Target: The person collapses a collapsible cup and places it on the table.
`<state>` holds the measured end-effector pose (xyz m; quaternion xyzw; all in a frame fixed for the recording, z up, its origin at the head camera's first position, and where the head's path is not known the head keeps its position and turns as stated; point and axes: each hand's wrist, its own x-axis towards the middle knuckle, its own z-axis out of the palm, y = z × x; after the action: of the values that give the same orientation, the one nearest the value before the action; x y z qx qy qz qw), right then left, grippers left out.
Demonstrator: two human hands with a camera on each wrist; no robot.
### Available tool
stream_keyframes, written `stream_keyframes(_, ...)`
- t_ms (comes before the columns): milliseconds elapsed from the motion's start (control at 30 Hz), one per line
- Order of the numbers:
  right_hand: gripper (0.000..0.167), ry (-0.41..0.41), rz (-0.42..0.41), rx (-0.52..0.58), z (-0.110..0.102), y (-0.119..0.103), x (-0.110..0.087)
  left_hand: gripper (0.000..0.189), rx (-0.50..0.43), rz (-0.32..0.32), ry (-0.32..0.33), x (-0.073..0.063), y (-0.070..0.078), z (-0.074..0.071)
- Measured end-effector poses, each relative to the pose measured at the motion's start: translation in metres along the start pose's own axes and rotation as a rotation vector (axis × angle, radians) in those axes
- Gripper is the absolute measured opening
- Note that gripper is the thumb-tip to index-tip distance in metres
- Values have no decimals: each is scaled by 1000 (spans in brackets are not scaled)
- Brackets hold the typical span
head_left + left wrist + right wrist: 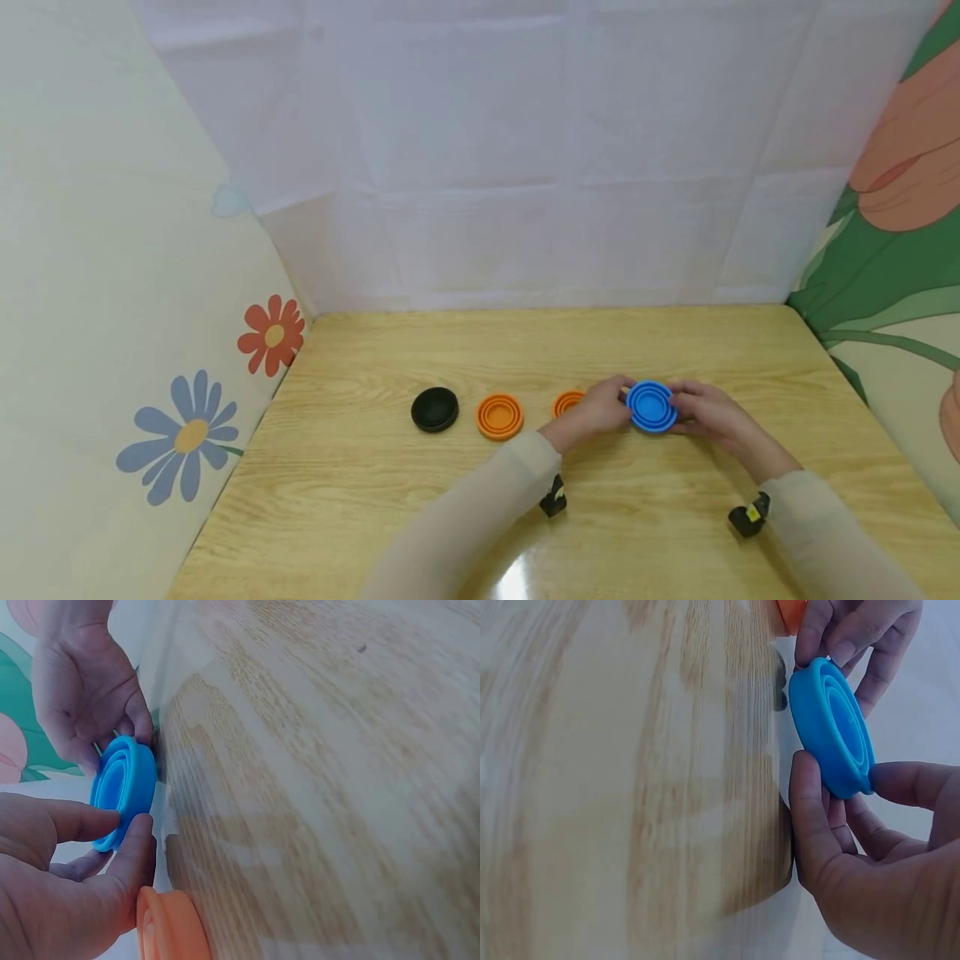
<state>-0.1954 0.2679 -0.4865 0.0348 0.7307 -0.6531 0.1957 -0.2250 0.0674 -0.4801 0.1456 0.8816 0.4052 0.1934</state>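
Note:
A round blue collapsible cup (652, 407), folded flat into concentric rings, is held by both hands at the right of the row. My left hand (599, 406) pinches its left edge, thumb on the rim and fingers beneath. On the opposite edge my right hand (711, 412) grips it the same way. In the right wrist view the blue cup (831, 727) appears slightly above the tabletop. Just beside the left hand lies an orange collapsed cup (567, 402), partly hidden by that hand; the left wrist view shows the orange cup's side (174, 926).
Farther left on the wood-grain table (360, 517) lie another orange collapsed cup (500, 417) and a black one (435, 409). A white cloth (525, 167) hangs behind the table. Flower-patterned panels (187, 433) flank both sides.

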Motion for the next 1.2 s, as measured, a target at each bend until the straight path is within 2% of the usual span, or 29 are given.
stream_keyframes(300, 47, 56, 20, -107, 0, -3, 0, 43, 29, 6, -10, 4, -2, 2)
stream_keyframes(600, 49, 98, 63, -154, -3, -4, 3, 43, 68, 23, -21, 4, 2, 1)
stream_keyframes(800, 48, 108, 76, -173, -4, -7, 2, 39, 64, -19, -58, 2, 7, -4)
stream_keyframes(900, 48, 105, 86, -171, -6, -7, 2, 41, 33, -45, -75, 1, 7, -6)
stream_keyframes(1067, 49, 92, 78, -135, -13, -5, 2, 43, -55, -33, -95, 4, 4, -9)
stream_keyframes(1200, 50, 85, 61, -120, -21, -5, 2, 43, -138, -23, -112, 5, 3, -18)
